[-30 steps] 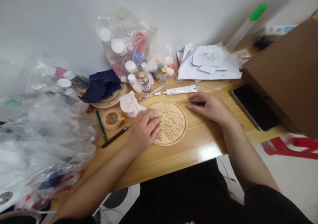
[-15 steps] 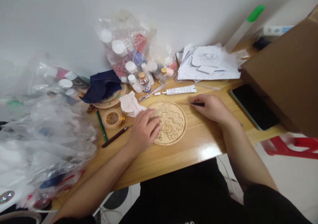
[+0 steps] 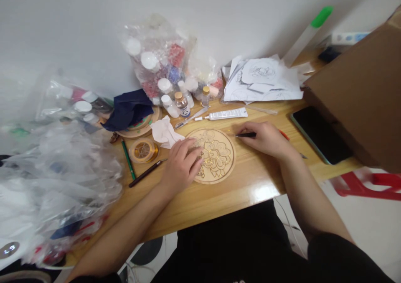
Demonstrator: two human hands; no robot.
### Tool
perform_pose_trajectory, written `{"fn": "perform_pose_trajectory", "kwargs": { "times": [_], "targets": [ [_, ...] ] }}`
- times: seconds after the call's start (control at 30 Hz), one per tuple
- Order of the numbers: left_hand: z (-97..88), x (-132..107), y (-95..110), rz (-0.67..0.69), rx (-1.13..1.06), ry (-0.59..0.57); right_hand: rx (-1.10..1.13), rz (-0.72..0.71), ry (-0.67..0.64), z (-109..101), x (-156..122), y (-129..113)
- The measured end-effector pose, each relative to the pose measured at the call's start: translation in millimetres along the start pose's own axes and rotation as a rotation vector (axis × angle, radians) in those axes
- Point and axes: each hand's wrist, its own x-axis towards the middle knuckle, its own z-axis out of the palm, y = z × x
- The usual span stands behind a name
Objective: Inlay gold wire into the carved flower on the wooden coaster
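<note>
My left hand lies over the left side of a round wooden board, fingers spread a little and touching it. On the board a flower pattern is outlined in gold lines; my fingers hide part of it. Just right of the board, my right hand is closed around slim black tweezers. Their tip points left towards the board's edge. A small gold glint shows near the tip, too fine to make out. Beside my right wrist, an orange-red handle partly shows.
To the left are a gold wire spool, a dark-handled tool, a green pen and a crumpled tissue. Behind stand small bottles and a white tube. A phone and cardboard box are right.
My right hand has shifted slightly, and the tweezers now point a bit lower. The orange-red handle has come into sight behind it. My left hand stays on the board.
</note>
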Motion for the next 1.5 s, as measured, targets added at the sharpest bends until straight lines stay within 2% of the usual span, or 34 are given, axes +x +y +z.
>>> {"fn": "perform_pose_trajectory", "kwargs": {
  "times": [0.27, 0.6, 0.87, 1.0, 1.3, 1.5],
  "targets": [
    [1.1, -0.6, -0.1, -0.008, -0.001, 0.001, 0.030, -0.012, 0.011, 2.8, 0.1, -4.3],
    [0.9, -0.5, -0.4, -0.008, -0.002, -0.006, -0.172, 0.112, 0.227, 21.3, 8.1, -0.9],
    [0.9, 0.1, 0.2, 0.013, 0.016, 0.019, -0.103, 0.119, 0.192, 18.6, 7.9, -4.5],
    [0.9, 0.6, 0.3, 0.018, 0.023, 0.025, -0.052, 0.091, 0.224, 21.0, 7.5, -5.6],
    [2.0, -0.9, -0.7, 0.022, 0.016, 0.026, -0.196, 0.171, 0.153, 21.5, 11.5, -12.1],
    [2.9, -1.4, -0.5, 0.008, -0.010, 0.035, -0.206, 0.141, 0.165, 22.1, 10.8, -8.1]
  ]
}}
